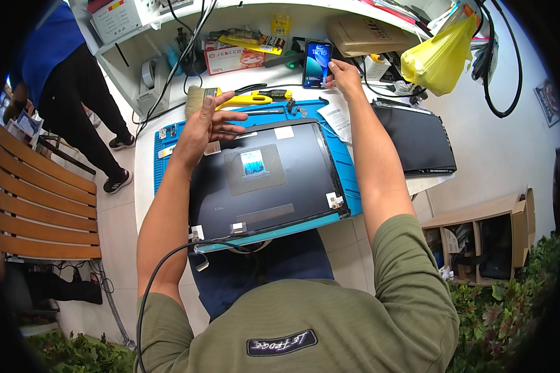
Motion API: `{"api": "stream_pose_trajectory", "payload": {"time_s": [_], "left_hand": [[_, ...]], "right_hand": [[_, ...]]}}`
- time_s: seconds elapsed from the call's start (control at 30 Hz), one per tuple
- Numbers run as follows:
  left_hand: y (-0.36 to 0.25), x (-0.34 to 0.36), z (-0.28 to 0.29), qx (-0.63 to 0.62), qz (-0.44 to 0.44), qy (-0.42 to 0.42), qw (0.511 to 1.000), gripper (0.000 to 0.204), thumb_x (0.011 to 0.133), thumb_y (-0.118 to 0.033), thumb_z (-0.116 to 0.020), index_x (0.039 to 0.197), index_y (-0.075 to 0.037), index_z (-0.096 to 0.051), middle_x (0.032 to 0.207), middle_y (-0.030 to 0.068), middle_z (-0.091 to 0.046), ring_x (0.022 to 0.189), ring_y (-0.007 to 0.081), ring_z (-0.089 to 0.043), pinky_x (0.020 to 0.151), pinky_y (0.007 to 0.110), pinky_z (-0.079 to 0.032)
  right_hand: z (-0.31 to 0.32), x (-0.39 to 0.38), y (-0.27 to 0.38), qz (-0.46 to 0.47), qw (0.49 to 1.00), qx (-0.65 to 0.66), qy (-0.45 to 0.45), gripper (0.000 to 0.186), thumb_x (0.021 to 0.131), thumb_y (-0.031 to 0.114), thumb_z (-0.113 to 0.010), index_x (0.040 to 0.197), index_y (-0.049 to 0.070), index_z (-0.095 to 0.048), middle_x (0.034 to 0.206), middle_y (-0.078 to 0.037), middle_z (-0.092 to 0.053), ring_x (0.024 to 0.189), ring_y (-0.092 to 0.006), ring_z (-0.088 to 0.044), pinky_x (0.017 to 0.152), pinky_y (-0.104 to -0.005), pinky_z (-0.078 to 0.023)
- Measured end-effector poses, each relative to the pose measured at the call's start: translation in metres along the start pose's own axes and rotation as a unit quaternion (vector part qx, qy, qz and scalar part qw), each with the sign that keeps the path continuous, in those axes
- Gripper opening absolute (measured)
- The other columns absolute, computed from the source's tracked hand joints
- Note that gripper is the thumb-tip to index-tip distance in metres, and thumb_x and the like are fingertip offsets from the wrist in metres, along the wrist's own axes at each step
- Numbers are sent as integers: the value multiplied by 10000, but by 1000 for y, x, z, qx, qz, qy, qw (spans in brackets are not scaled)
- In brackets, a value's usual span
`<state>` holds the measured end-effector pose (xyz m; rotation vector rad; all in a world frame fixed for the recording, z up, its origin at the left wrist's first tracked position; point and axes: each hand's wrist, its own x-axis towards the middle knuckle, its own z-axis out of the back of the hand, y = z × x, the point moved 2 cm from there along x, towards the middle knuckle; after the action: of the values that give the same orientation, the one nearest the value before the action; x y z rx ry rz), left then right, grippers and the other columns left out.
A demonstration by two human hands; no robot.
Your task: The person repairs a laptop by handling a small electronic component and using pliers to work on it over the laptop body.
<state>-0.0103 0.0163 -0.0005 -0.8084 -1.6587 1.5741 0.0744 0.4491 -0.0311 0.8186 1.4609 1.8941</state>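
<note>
At the back of the desk my right hand [344, 79] has its fingers closed at the right edge of a smartphone [317, 64], which stands upright with its screen lit. My left hand [210, 126] is raised over the far left corner of a dark laptop screen panel [264, 205], fingers spread and holding nothing. White tape pieces and a sticker sit on the panel, which lies on a blue work mat [348, 168]. Beyond the left hand are a wide paintbrush [196, 99] and a yellow-handled tool [250, 99]. A paper slip [336, 119] lies below the phone.
A second dark panel [414, 138] lies at the right. A red-and-white box [235, 60], a brown parcel [367, 36] and a tape dispenser [149, 81] line the back. A yellow bag [438, 59] hangs at right. A black cable [152, 273] crosses my left arm. Someone in dark trousers [74, 105] stands left.
</note>
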Motion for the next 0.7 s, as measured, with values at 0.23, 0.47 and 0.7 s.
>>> {"api": "stream_pose_trajectory", "payload": {"time_s": [0.23,0.47,0.7], "left_hand": [[-2,-2,-1,10,-5,-1,1000,871,1128,-731,-290,1656,-55,-445,1243,141,-793,1080,216,-787,939,348,-607],[2,4,-3,-5,-11,-7,1000,910,1114,-760,-312,1647,-37,-455,1187,148,-803,1043,207,-789,906,323,-616],[-19,-3,19,8,-112,-53,992,906,1136,-724,-282,1615,24,-462,1122,151,-808,975,187,-785,866,310,-597]], "right_hand": [[10,-13,9,16,999,-33,-17,378,1103,182,-649,1386,-62,-709,1077,-200,-797,746,-241,-790,609,-377,-684],[38,-23,17,5,991,-121,55,367,1074,196,-697,1298,-90,-743,1019,-189,-820,779,-241,-817,667,-355,-683],[25,-126,91,173,974,-146,24,356,1072,271,-687,1220,-38,-782,917,-153,-815,747,-204,-795,664,-330,-631]]}}
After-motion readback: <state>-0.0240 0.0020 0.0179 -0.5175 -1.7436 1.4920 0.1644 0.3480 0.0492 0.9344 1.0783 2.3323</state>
